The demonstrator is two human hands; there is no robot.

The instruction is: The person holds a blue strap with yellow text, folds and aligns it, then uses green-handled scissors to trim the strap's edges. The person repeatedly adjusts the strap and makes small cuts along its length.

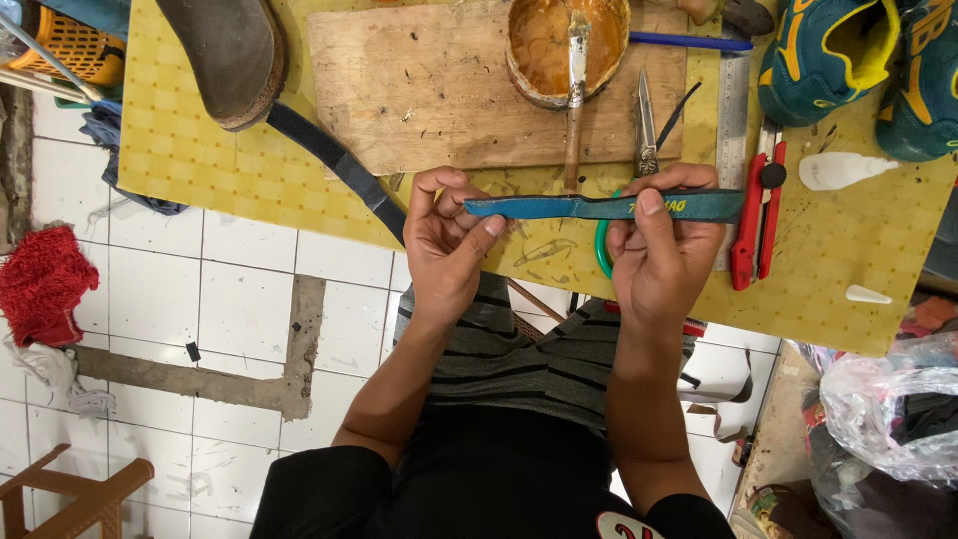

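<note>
Left hand (449,245) and right hand (659,250) pinch a teal strip (599,207) over the yellow surface (200,150); board (439,90), glue bowl (544,45); white tiled floor (239,309).

- Floor (239,309): white square tiles with dark grout lines; one grey cement strip (299,344) runs across the tiles where some are missing.
- Desk (190,150): low, covered with a yellow patterned mat, stained and scuffed toward the near edge.
- Wooden stool (70,494): brown frame, partly visible at the lower left corner.
- Red cloth (40,284): lies bunched on the floor at the left edge.
- Light: even, soft, with faint shadows.
</note>
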